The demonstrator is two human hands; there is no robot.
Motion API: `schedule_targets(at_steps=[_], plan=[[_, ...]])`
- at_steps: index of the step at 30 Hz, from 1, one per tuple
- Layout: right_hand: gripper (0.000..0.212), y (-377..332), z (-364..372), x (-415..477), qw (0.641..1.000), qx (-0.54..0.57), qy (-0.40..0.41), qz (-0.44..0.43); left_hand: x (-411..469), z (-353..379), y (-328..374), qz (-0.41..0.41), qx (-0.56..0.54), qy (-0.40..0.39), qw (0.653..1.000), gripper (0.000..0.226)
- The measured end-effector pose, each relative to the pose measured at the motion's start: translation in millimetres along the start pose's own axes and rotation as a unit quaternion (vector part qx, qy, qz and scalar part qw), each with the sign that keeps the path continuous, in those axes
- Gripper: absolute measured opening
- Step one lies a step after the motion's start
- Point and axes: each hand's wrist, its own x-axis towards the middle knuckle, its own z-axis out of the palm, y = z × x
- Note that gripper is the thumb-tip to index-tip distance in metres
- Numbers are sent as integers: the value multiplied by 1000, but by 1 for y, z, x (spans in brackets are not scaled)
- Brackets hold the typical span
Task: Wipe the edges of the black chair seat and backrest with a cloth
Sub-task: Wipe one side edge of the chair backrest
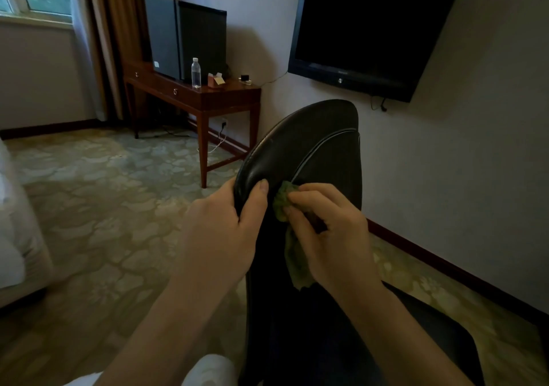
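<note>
Room: carpet, wall TV, wooden surface rear-left. The black chair backrest is centre-frame by the wall, long axis running from the person up and away, rounded top toward the TV. Left hand wraps its left edge, thumb on the face, likely bracing against wipe pressure. Right hand fingers are curled tight, pinching the green cloth onto the piped seam beside that thumb, tail hanging.

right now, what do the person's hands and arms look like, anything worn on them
Both the left hand and right hand are bare, no gloves. The forearms are uncovered as far as the frame shows, with no sleeves, watch, bracelet or rings visible.
</note>
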Motion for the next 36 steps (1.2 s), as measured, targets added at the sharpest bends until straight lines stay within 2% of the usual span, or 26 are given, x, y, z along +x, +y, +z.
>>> schedule_targets(at_steps=[6,13,18,25,32,36], plan=[[24,20,-3,22,996,22,12,82,-1,1,-2,22,4,1,1000,31],[24,4,1,-5,1000,23,11,9,-3,3,-7,61,-1,3,998,58],[25,8,3,-2,1000,18,14,0,0,1,-8,102,16,5,995,51],[25,11,-3,11,999,8,9,38,0,0,-13,103,11,4,995,52],[23,4,-1,-8,1000,21,13,-10,1,1,-15,113,12,15,993,50],[23,9,-3,6,1000,19,-6,11,2,3,-16,111,-2,13,994,49]])
